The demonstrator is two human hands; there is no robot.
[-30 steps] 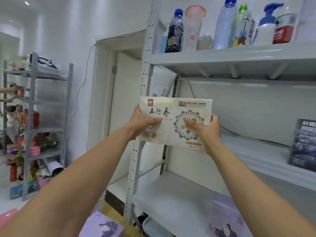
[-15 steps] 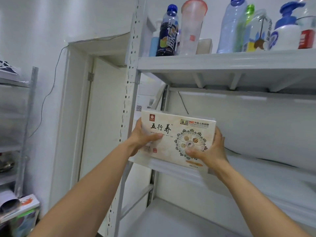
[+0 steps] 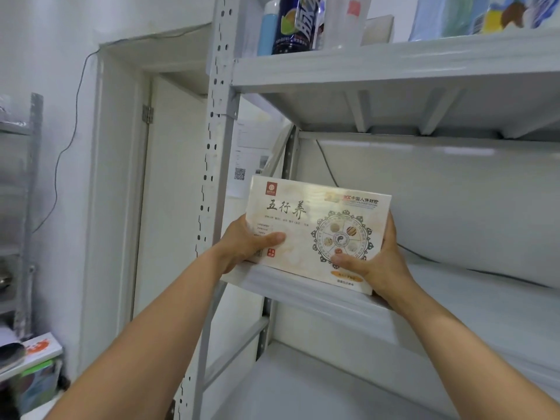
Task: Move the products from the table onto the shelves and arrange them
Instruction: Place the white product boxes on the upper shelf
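Two bare forearms reach up and forward from the lower frame.

Left hand (image 3: 247, 244): grips the left short end of the flat box (image 3: 315, 231), with the thumb laid across the printed face. The fingers are behind the box and hidden.

Right hand (image 3: 378, 265): grips the lower right corner. The thumb presses the face at the lower rim of the round emblem, and the fingers are curled round the right edge.

Box: cream, wide and thin. Its long axis runs left to right and dips a little toward the right. The printed face is turned to the camera, slightly tipped back, with the lettering upright and the top edge up. Its lower edge sits at the front lip of the middle shelf (image 3: 303, 286), at the shelf's left end just beside the perforated upright post (image 3: 216, 147). Whether it bears on the lip, I cannot tell.

Below is a lower shelf (image 3: 303, 389), pale grey.

Above and farther back, the upper shelf (image 3: 394, 65) carries a row of standing containers, cut off by the top of the frame. From the left they are a light blue bottle (image 3: 268, 28), a dark labelled bottle (image 3: 298, 22), a clear container (image 3: 348, 22), then more bottles toward the right, too blurred to name.

Behind the post is a white door (image 3: 175, 192), and a paper sheet with a QR code (image 3: 240, 174) hangs on the wall. At far left is a second rack (image 3: 30, 177), with a white and orange carton (image 3: 39, 350) low down.
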